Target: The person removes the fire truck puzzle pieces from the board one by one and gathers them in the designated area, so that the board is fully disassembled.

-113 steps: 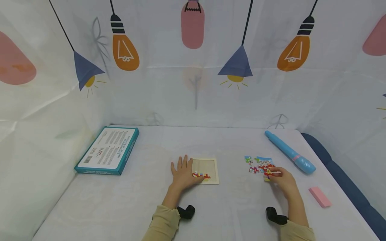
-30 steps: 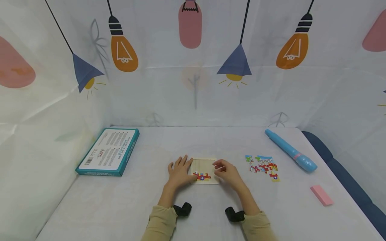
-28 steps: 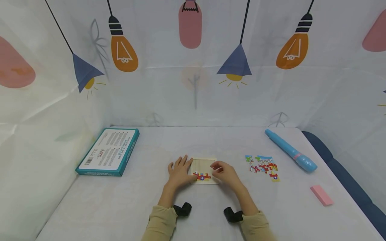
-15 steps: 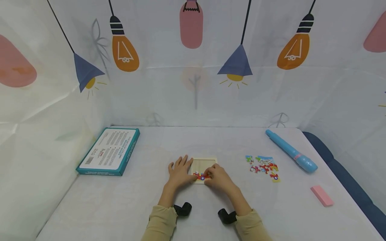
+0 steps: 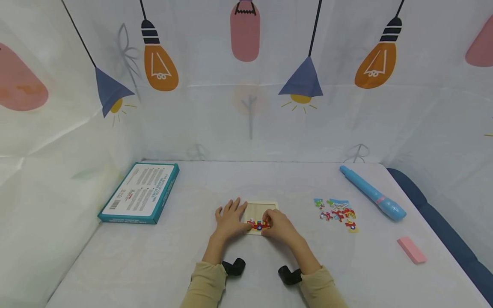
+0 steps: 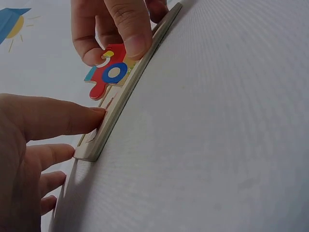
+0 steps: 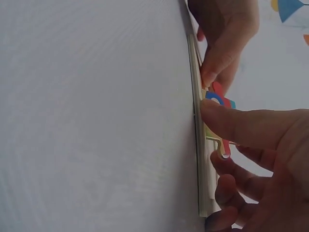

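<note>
A small wooden puzzle tray (image 5: pixel 262 208) lies mid-table. My left hand (image 5: pixel 229 220) rests spread at its left edge, the thumb pressing on the lower left of the tray. Over the tray's lower side, my right hand (image 5: pixel 281 226) pinches a red puzzle piece (image 6: pixel 112 67) with a blue wheel between thumb and fingers. In the left wrist view that piece stands tilted up from the tray floor, its rounded knob toward the left thumb. The right wrist view shows the right thumb (image 7: pixel 241 125) against the piece's near side.
Several loose puzzle pieces (image 5: pixel 339 214) lie together right of the tray. Farther right are a blue pen-shaped object (image 5: pixel 371 192) and a pink block (image 5: pixel 411 250). A teal-edged box (image 5: pixel 140 190) lies at the left. A printed white curtain (image 5: pixel 215 124) hangs behind the table.
My right hand has come left from the loose pieces to the tray, then down and left onto the blue-wheeled piece, which it now grips. The left hand stays at the tray's left edge.
</note>
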Action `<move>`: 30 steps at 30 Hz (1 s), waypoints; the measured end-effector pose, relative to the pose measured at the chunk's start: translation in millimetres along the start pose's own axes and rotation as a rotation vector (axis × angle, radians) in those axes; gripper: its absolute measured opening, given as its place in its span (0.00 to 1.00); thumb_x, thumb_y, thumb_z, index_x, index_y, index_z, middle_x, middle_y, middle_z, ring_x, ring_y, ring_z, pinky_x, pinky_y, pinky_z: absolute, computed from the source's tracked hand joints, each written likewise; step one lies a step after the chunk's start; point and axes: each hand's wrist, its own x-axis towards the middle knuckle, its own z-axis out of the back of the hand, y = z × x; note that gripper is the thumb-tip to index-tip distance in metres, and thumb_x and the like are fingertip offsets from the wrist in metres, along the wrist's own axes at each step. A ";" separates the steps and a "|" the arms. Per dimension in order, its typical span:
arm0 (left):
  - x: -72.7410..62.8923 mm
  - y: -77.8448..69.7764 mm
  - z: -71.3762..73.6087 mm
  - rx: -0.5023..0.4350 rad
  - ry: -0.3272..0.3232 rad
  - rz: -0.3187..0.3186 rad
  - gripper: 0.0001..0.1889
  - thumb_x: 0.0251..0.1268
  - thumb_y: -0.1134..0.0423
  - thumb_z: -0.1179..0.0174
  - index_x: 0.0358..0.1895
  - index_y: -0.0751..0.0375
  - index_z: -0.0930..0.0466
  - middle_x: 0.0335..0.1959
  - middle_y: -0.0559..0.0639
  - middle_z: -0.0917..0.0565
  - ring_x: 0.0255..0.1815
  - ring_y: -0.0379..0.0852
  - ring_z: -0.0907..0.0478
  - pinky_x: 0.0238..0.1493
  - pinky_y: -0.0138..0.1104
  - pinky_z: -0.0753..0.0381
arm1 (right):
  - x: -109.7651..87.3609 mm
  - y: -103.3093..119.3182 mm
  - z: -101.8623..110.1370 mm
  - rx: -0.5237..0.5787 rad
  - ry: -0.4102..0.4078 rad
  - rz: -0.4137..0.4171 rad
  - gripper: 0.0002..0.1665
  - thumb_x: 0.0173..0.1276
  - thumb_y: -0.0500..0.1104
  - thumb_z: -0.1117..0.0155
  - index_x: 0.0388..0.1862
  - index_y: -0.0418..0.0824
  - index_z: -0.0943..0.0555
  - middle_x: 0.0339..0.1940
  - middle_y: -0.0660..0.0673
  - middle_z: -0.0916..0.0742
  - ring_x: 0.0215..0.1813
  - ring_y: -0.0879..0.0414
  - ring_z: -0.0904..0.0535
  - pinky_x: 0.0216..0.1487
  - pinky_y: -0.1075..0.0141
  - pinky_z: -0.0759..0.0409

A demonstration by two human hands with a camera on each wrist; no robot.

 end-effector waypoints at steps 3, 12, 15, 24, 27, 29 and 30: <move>0.1 -0.1 0.0 0.001 0.003 0.002 0.39 0.47 0.46 0.37 0.67 0.53 0.34 0.71 0.55 0.41 0.71 0.57 0.50 0.63 0.59 0.57 | -1.0 -0.7 0.1 0.052 -0.011 0.012 0.17 0.47 0.33 0.28 0.31 0.41 0.27 0.26 0.49 0.24 0.30 0.57 0.31 0.33 0.64 0.31; 0.0 -0.1 -1.0 0.003 0.006 0.003 0.40 0.46 0.46 0.37 0.67 0.53 0.35 0.71 0.54 0.41 0.71 0.57 0.50 0.63 0.58 0.57 | -7.3 -13.5 17.2 0.251 -0.104 -0.031 0.10 0.54 0.33 0.33 0.34 0.41 0.24 0.28 0.49 0.20 0.29 0.58 0.30 0.30 0.67 0.33; 0.2 -0.2 -1.3 0.004 0.008 0.001 0.40 0.47 0.46 0.37 0.67 0.53 0.35 0.71 0.54 0.41 0.71 0.57 0.50 0.62 0.58 0.57 | -10.2 -23.6 31.1 0.287 -0.133 -0.072 0.11 0.55 0.33 0.34 0.37 0.40 0.24 0.30 0.47 0.19 0.30 0.57 0.29 0.29 0.67 0.33; -0.9 0.0 0.6 -0.014 -0.001 -0.007 0.39 0.47 0.46 0.38 0.67 0.53 0.35 0.71 0.55 0.42 0.72 0.57 0.50 0.62 0.59 0.57 | -24.2 -55.8 67.2 0.304 -0.129 -0.208 0.11 0.64 0.38 0.40 0.45 0.39 0.26 0.36 0.42 0.20 0.36 0.52 0.27 0.33 0.64 0.29; -1.1 -0.3 0.9 -0.020 0.001 -0.008 0.39 0.47 0.46 0.38 0.67 0.53 0.35 0.71 0.55 0.41 0.71 0.57 0.50 0.62 0.59 0.57 | -31.2 -67.6 74.0 0.300 -0.136 -0.219 0.12 0.65 0.39 0.41 0.47 0.38 0.27 0.39 0.41 0.20 0.39 0.51 0.27 0.35 0.64 0.29; -1.5 -0.8 1.2 -0.023 0.002 -0.009 0.39 0.47 0.46 0.38 0.67 0.54 0.35 0.71 0.55 0.41 0.71 0.57 0.50 0.62 0.59 0.57 | -36.0 -75.4 77.2 0.292 -0.141 -0.234 0.13 0.66 0.39 0.42 0.48 0.38 0.27 0.40 0.40 0.20 0.40 0.51 0.27 0.35 0.64 0.29; -1.7 -1.1 1.3 -0.024 0.000 -0.011 0.39 0.46 0.47 0.38 0.67 0.54 0.35 0.71 0.55 0.41 0.71 0.57 0.50 0.62 0.59 0.57 | -38.2 -78.9 78.8 0.287 -0.145 -0.245 0.13 0.66 0.39 0.42 0.48 0.39 0.27 0.40 0.41 0.20 0.40 0.51 0.27 0.35 0.65 0.29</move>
